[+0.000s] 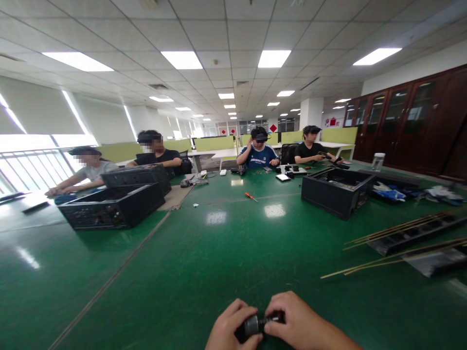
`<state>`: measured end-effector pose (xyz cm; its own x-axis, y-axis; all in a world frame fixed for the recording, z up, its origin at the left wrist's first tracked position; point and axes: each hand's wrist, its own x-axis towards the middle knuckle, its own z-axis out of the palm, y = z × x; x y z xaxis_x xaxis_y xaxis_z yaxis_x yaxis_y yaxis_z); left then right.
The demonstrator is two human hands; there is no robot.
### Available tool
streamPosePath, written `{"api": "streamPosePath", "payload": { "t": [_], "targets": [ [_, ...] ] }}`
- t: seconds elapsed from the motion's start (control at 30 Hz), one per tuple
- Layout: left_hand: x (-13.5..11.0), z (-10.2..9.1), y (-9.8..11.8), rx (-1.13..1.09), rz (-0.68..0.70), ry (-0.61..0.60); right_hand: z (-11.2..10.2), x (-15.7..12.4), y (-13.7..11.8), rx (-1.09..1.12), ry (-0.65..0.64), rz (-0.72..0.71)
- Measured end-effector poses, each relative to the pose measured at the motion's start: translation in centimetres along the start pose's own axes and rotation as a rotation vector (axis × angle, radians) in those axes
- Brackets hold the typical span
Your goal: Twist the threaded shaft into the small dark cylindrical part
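Note:
At the bottom edge of the view my left hand and my right hand meet over the green table. Both are closed on one small dark cylindrical part with a grey metal end, the left hand on its left half, the right hand pinching its right end. What the part is I cannot make out. My wrists run out of the picture at the bottom.
Black computer cases stand on the table at left and right. Flat black panels with thin sticks lie at right. An orange-handled screwdriver lies mid-table. Several seated people work at the far end; dark cabinets line the right wall.

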<state>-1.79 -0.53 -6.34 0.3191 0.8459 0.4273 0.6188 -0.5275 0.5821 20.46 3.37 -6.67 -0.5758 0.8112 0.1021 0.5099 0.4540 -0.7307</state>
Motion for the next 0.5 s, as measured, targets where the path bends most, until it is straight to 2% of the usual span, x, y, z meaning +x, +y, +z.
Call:
{"api": "streamPosePath", "payload": {
  "t": [0.5],
  "targets": [
    [0.0, -0.29, 0.74, -0.005, -0.068, -0.025, -0.38, -0.17, -0.28, 0.017, -0.001, 0.003]
  ]
}}
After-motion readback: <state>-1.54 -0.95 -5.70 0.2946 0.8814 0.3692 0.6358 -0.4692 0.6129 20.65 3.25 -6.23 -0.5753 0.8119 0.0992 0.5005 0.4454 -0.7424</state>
